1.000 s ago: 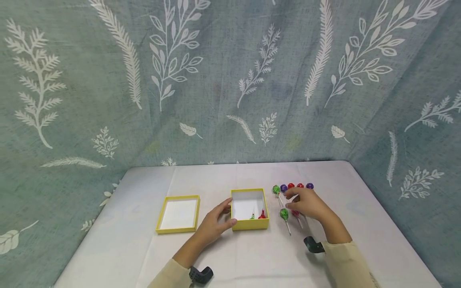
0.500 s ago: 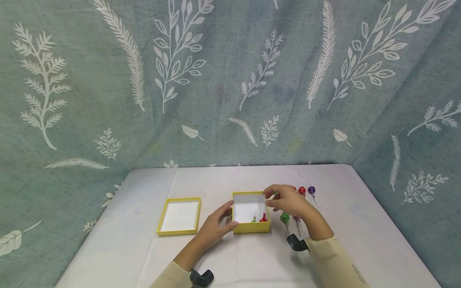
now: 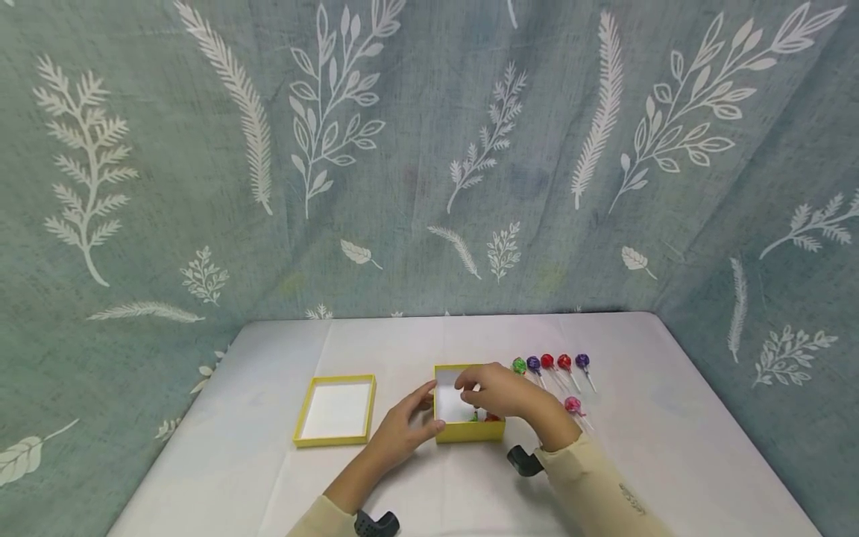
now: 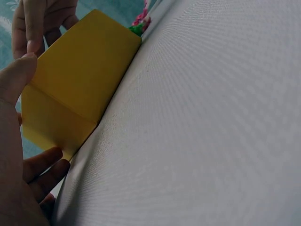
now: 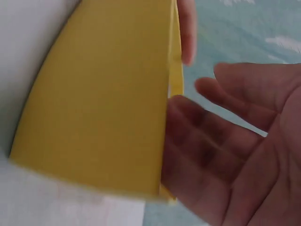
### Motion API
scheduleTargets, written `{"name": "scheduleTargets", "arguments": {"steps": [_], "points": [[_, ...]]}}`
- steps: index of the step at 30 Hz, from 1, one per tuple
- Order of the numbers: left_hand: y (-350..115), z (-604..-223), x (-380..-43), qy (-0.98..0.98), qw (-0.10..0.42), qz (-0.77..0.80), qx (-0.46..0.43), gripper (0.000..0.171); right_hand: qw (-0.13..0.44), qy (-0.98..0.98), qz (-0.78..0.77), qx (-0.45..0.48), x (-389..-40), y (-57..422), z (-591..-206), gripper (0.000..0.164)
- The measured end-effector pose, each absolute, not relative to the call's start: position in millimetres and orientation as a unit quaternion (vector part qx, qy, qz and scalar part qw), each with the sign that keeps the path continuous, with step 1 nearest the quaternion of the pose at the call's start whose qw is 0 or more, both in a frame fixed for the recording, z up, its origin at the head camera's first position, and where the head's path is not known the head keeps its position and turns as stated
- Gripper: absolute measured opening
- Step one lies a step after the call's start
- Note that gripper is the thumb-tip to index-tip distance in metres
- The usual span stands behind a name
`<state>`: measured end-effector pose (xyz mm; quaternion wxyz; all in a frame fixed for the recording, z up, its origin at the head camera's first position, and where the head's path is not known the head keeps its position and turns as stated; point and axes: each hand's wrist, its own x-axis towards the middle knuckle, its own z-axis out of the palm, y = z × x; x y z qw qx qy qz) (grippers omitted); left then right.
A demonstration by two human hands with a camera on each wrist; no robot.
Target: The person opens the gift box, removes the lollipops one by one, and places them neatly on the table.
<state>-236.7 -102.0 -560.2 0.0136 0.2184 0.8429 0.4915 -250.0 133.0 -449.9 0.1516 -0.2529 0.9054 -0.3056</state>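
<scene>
A yellow box (image 3: 463, 432) with a white inside stands uncovered on the table. My left hand (image 3: 405, 421) is against its left side, thumb near the front corner; the left wrist view shows the fingertips touching the yellow wall (image 4: 84, 66). Over the box's interior is my right hand (image 3: 506, 391), fingers bent. In the right wrist view the box's side (image 5: 103, 103) covers some of the fingertips, and no held object shows clearly. Inside, a green-wrapped lollipop (image 3: 474, 418) and a red-wrapped lollipop (image 3: 493, 418) lie near the front wall, partly hidden.
To the left lies the yellow-rimmed lid (image 3: 335, 410), white side up. Behind my right forearm a row of lollipops in green, purple (image 3: 533, 363) and red (image 3: 564, 362) lies on the white tablecloth (image 3: 456, 496), with a pink lollipop (image 3: 573, 405) nearer.
My right hand has moved left from beside the lollipop row to over the box. My left hand stays against the box, which has not visibly moved on the table.
</scene>
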Motion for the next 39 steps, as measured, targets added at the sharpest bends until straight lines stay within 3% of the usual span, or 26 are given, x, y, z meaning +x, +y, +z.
{"name": "scheduleTargets", "arguments": {"steps": [6, 14, 23, 32, 39], "points": [[-103, -560, -236, 0.842, 0.004, 0.489, 0.227, 0.072, 0.168, 0.914, -0.219, -0.299, -248, 116, -455, 0.034], [-103, -558, -236, 0.850, 0.005, 0.474, 0.229, 0.072, 0.189, 0.917, -0.218, -0.276, -247, 110, -463, 0.054], [-103, -560, -236, 0.846, 0.007, 0.482, 0.227, 0.072, 0.191, 0.912, -0.229, -0.281, -245, 106, -471, 0.051], [-102, -560, -236, 0.845, 0.005, 0.485, 0.227, 0.073, 0.163, 0.916, -0.206, -0.302, -242, 105, -472, 0.034], [-102, -559, -236, 0.844, 0.001, 0.487, 0.225, 0.073, 0.162, 0.917, -0.197, -0.307, -240, 104, -473, 0.036]]}}
